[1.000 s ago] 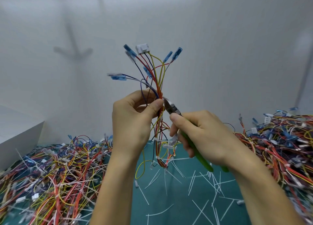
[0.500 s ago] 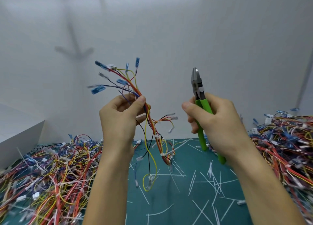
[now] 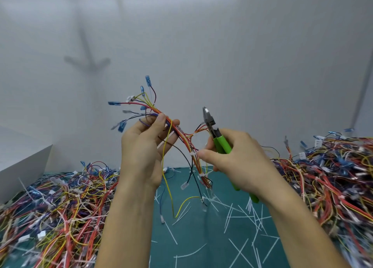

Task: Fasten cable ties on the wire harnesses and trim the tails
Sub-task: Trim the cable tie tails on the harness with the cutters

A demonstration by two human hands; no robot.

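My left hand [image 3: 144,148] holds a multicoloured wire harness [image 3: 182,138] up in the air, thumb and fingers pinching the bundle near its blue terminals. The harness slopes down to the right, with white cable ties [image 3: 192,153] around it. My right hand [image 3: 230,158] grips green-handled cutters [image 3: 217,135], jaws pointing up. Its thumb and fingertips also touch the harness at the white tie.
Large heaps of wire harnesses lie on the left [image 3: 56,205] and right [image 3: 339,177] of a green cutting mat [image 3: 201,237]. Several trimmed white tie tails [image 3: 242,223] litter the mat. A white box [image 3: 22,158] stands at the far left, a white wall behind.
The cutters left the harness and swung upright. My right hand then came back left and lower until its fingertips reached the bundle. The harness tilted from upright to sloping.
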